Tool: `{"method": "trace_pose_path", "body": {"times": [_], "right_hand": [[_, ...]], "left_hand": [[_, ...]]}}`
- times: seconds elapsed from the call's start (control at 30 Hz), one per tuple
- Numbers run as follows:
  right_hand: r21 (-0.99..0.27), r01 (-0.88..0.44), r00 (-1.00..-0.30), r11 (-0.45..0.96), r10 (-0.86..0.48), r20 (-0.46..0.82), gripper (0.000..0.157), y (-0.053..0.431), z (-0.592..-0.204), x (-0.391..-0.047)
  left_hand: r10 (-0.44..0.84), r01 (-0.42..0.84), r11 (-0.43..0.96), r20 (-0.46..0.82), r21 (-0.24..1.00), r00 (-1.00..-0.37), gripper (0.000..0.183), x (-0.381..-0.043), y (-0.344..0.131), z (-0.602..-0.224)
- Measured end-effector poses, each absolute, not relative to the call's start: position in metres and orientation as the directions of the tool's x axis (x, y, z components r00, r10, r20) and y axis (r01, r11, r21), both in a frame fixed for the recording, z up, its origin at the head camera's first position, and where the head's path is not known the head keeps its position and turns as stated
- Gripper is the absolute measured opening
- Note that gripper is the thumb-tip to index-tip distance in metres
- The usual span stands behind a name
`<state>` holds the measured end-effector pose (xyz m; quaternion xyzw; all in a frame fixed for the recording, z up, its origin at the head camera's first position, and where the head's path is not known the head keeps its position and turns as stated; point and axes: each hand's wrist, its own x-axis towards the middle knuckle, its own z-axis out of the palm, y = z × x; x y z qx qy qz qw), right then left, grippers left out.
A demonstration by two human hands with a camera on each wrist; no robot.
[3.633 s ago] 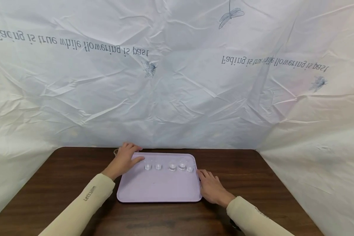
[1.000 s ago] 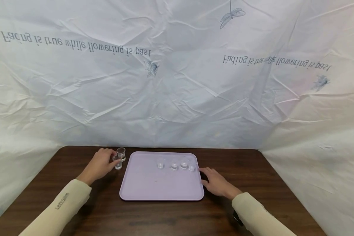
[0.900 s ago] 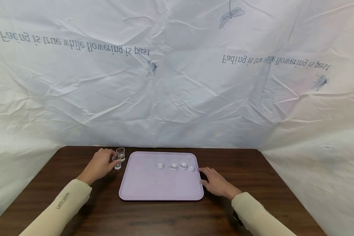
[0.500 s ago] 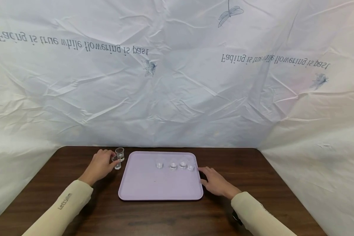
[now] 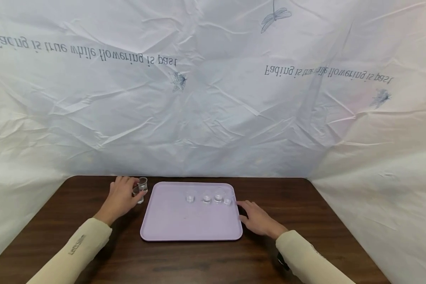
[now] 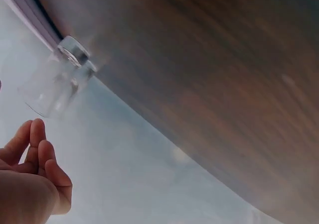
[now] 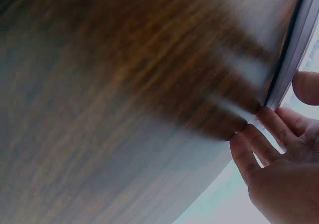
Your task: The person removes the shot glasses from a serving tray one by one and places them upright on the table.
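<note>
Two small clear shot glasses [image 5: 139, 197] stand close together on the table, left of a pale purple tray [image 5: 170, 225]. My left hand [image 5: 120, 197] is at them, thumb and fingers spread around the front one's rim. In the left wrist view, the fingertips [image 6: 38, 124] appear just clear of the glasses [image 6: 70, 59]. Several more shot glasses [image 5: 206, 198] stand in a row on the tray's back right part. My right hand [image 5: 257, 219] is at the tray's right edge; in the right wrist view its straight fingertips [image 7: 237, 137] touch the table and its thumb lies by the rim.
The dark wood table [image 5: 184, 260] carries the tray near its back edge. A wrinkled white cloth [image 5: 213, 98] with printed words hangs behind and at both sides.
One shot glass has gone from the tray's left end to the table beside another glass. My left hand moved left with it, and its fingers have just shifted slightly away.
</note>
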<state>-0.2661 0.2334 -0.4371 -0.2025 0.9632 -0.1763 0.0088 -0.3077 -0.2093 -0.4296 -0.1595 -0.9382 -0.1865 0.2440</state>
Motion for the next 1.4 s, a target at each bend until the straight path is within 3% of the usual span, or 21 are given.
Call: {"method": "trace_pose_path", "body": {"times": [0.23,0.63,1.0,1.17,1.4], "right_hand": [[-0.335,-0.387,-0.918,0.859,-0.391,0.059,0.044,0.235,-0.438,-0.266],[-0.34,-0.393,-0.915,0.854,-0.4,0.052,0.045,0.235,-0.438,-0.268],[-0.341,-0.396,-0.914,0.853,-0.402,0.056,0.045,0.235,-0.438,-0.268],[-0.342,-0.399,-0.913,0.851,-0.404,0.061,0.044,0.234,-0.439,-0.267],[-0.338,-0.405,-0.911,0.849,-0.408,0.066,0.044,0.234,-0.439,-0.266]], "left_hand": [[0.28,0.49,0.834,0.571,0.254,-0.772,0.038,-0.312,-0.185,-0.428],[0.398,0.6,0.738,0.519,0.309,-0.757,0.044,-0.32,-0.123,-0.417],[0.478,0.624,0.725,0.44,0.291,-0.76,0.045,-0.324,-0.093,-0.42],[0.47,0.589,0.737,0.375,0.332,-0.799,0.045,-0.326,-0.087,-0.424],[0.48,0.592,0.745,0.37,0.306,-0.795,0.034,-0.327,-0.082,-0.425]]}}
